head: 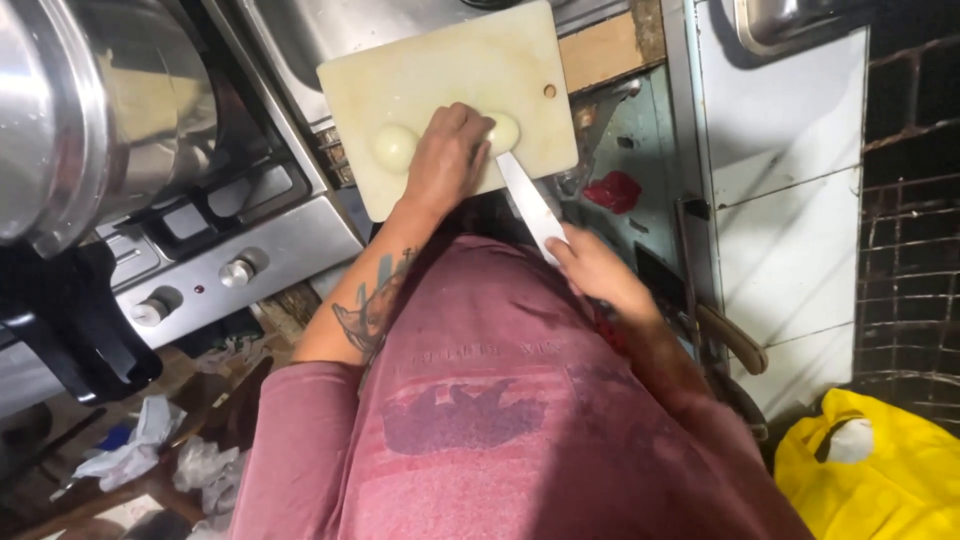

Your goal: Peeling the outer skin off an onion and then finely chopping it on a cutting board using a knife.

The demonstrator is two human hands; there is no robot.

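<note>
The cutting board (450, 70) serves as the landmark; it is pale, rectangular, and set at a slant with a stove (200, 250) to its left and a sink rim behind it. On the board lies a peeled onion (396, 147) in two pale rounded pieces; one piece shows left of the left hand (447, 155), the other (505, 131) shows at its right; the first cut therefore appears done, and no slices or dice are visible, so the finer cutting appears to remain. The left hand lies palm down across the board's near half, fingers together and pressed on the onion. The right hand (592, 268) is off the board's near right corner, fingers clamped on the handle of a kitchen knife (530, 205); the blade runs up onto the board and its tip meets the right onion piece. Open room: the board's far half is bare; its near edge lies just beside the person's red shirt (480, 400); a large steel pot (90, 110) stands well left of the board; a red scrap (612, 190) lies right of it.
</note>
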